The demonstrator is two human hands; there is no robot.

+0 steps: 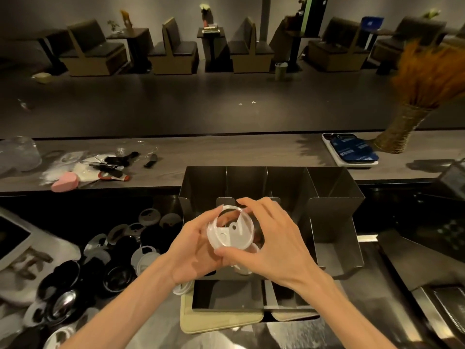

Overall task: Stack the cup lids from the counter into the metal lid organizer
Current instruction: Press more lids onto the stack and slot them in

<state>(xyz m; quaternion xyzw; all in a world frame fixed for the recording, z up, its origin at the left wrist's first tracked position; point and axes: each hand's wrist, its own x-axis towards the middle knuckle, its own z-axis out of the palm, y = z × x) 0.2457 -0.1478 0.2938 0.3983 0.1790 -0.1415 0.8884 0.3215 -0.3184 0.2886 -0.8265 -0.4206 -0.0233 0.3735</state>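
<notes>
Both hands up over the metal lid organizer (334, 197), sharing one small stack of clear cup lids (230, 229). Left hand (193, 250) cupped under and behind the stack, fingers curled round its left rim, fingertips (220, 206) touching the top edge. Right hand (274, 238) clasping the stack from the right, thumb pressed on the lower rim, forefinger arched over the top. Stack tilted, its face turned up toward the camera, with a drinking hole and a vent showing. Held above the middle slots of the organizer, not yet down in one; exact slot below the grip hard to tell, the hands being in the way.

Left of the grip and lower, on the steel counter (226, 336): a loose heap of lids, black ones (118, 275) and clear ones (146, 255) mixed, some overlapping. One more white lid (182, 288) just under the left wrist, beside the organizer's near-left corner. Beyond the grip, behind the organizer, a raised wooden ledge (239, 152); on it, up and to the left, a pink sponge (65, 181) among small clutter; up and to the right, a tray of blue packets (352, 151) and a woven vase (400, 129) of orange dried grass.
</notes>
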